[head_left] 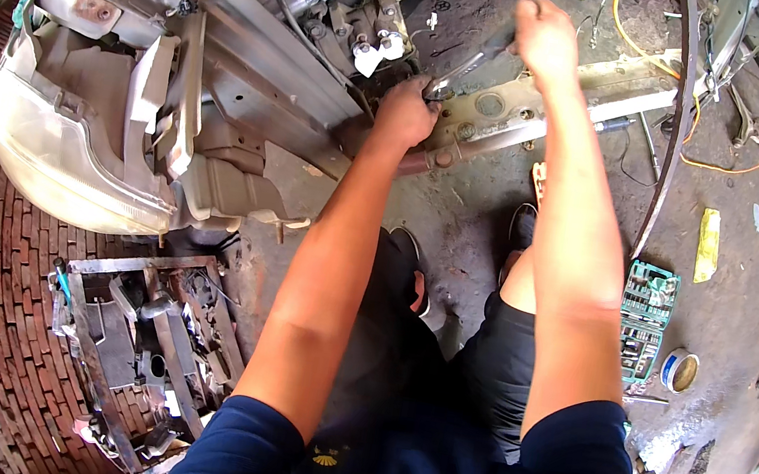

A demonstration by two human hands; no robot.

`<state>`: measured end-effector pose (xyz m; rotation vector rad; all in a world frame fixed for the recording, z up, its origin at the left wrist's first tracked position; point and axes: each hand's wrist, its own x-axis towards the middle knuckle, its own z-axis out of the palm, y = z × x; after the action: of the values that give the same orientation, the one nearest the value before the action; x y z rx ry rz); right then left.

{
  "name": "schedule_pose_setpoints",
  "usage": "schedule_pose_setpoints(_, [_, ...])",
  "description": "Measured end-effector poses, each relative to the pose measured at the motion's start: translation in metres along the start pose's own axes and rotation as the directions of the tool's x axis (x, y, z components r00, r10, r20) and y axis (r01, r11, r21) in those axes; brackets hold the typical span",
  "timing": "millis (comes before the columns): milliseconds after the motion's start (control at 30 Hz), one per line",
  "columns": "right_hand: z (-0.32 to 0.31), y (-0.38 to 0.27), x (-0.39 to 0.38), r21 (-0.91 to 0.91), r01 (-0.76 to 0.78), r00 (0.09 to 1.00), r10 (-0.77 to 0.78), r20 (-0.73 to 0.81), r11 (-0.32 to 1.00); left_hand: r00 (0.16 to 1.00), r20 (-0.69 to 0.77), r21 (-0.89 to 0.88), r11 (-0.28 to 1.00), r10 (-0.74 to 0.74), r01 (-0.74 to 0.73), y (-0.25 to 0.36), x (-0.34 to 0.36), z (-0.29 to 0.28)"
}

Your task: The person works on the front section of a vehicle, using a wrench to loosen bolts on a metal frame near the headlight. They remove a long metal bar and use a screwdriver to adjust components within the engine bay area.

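A long metal tool with a dark grip, by its look a ratchet wrench (472, 63), slants over the pale metal crossbeam (507, 109) at the front of a stripped car. My right hand (543, 44) is closed in a fist round its far upper end. At the lower end, my left hand (407, 112) curls its fingers about the tool's head, close to the joint of the beam and a rusty frame rail. What the head sits on is hidden behind the left fingers. Engine parts (370, 35) lie just beyond the left hand.
To the left juts a headlight (67, 161) with body panels. Below it, a metal frame full of scrap parts (152, 350) stands on brick paving. On the right are a green socket set case (644, 321), a round tin (678, 370), a yellow wrapper (708, 247) and a yellow cable (724, 167).
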<state>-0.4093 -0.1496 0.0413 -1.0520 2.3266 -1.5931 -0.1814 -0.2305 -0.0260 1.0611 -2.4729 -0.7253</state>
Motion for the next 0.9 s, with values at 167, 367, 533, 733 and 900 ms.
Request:
schedule_pose_setpoints(167, [-0.006,0.021,-0.005,0.135,-0.212,0.975,0.2,0.097,0.968,1.0,-0.014,0.095,0.995,0.013,-0.012,0.005,-0.006,0.004])
schedule_pose_setpoints(367, [0.016,-0.036,-0.019,-0.03,0.308,0.951,-0.308,-0.015,0.951,0.992,0.082,0.148,0.985,-0.098,0.086,0.027,-0.008,-0.004])
schedule_pose_setpoints(533, [0.048,-0.116,-0.061,-0.091,0.348,0.937,-0.342,0.07,0.933,0.939,-0.279,0.088,0.979,0.202,-0.185,0.019,-0.064,-0.024])
schedule_pose_setpoints(733, [0.034,-0.038,-0.01,-0.045,0.385,0.894,-0.385,-0.23,0.922,0.946,-0.172,-0.082,0.953,0.274,-0.291,0.046,-0.158,-0.04])
schedule_pose_setpoints(900, [0.049,-0.056,-0.031,-0.458,0.394,0.915,-0.385,0.117,0.797,1.0,-0.019,-0.099,0.995,0.005,-0.007,0.007,-0.207,-0.044])
